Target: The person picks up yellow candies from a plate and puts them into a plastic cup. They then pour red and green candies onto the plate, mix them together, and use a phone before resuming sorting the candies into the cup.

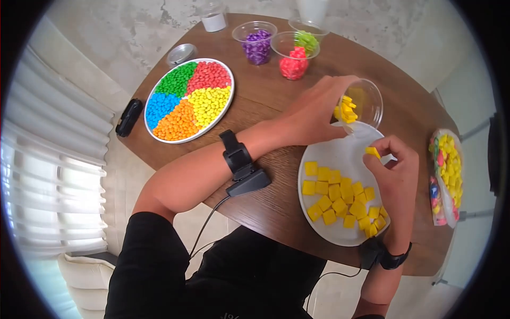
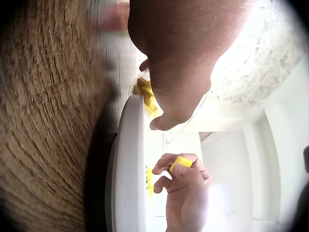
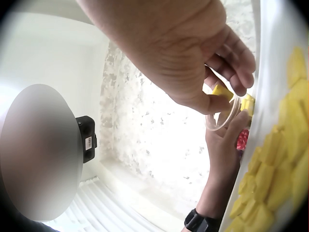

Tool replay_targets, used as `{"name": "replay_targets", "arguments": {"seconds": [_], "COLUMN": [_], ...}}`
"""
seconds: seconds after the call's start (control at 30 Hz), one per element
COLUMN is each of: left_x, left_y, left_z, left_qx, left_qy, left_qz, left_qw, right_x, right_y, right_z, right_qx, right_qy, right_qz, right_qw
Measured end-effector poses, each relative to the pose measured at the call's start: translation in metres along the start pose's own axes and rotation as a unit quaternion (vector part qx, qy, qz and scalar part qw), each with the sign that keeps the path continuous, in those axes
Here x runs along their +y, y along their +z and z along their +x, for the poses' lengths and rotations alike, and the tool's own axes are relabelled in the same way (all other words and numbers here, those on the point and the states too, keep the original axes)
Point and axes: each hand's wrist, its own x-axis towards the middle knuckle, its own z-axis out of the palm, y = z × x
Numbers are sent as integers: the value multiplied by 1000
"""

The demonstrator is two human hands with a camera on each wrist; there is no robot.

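Note:
My left hand [image 1: 324, 109] grips a clear plastic cup [image 1: 373, 101], tipped over the far edge of the white plate [image 1: 340, 149], with yellow candies [image 1: 346, 110] inside. Between thumb and fingers, my right hand [image 1: 397, 173] pinches one yellow square candy [image 1: 373, 152] above the plate's right side. Many more yellow square candies [image 1: 333, 192] lie on the plate, mostly in a loose patch toward its near right edge. The right wrist view shows the pinched candy [image 3: 222, 92] close to the cup's rim [image 3: 236, 108].
A round white dish [image 1: 229, 109] of colour-sorted candies stands at the left. Behind are cups of purple candies [image 1: 257, 49], pink candies [image 1: 294, 65] and green candies [image 1: 306, 41]. A candy bag [image 1: 447, 175] lies at the right edge, a black object [image 1: 128, 118] at the left.

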Motion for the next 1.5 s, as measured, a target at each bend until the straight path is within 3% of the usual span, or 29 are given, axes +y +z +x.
{"name": "replay_targets", "arguments": {"seconds": [0.57, 0.7, 0.97, 1.03, 1.37, 1.5], "left_x": [6, 2, 2, 4, -2, 1], "left_y": [-2, 3, 3, 5, 8, 6], "left_z": [-1, 1, 2, 3, 0, 0], "left_qx": [-4, 7, 18, 19, 12, 11], "left_qy": [-31, 9, 9, 5, -24, -22], "left_qz": [0, -7, 30, 12, -62, -36], "left_qw": [1000, 1000, 999, 1000, 998, 999], "right_x": [-4, -3, 3, 6, 16, 17], "right_y": [1, 3, 2, 3, 8, 10], "right_z": [-4, -3, -5, -4, -2, -2], "right_qx": [35, 45, 48, 73, 133, 133], "right_qy": [-41, -48, -61, -109, -143, -158], "right_qz": [38, 62, 43, 21, 24, 19], "right_qw": [998, 996, 996, 991, 980, 978]}}
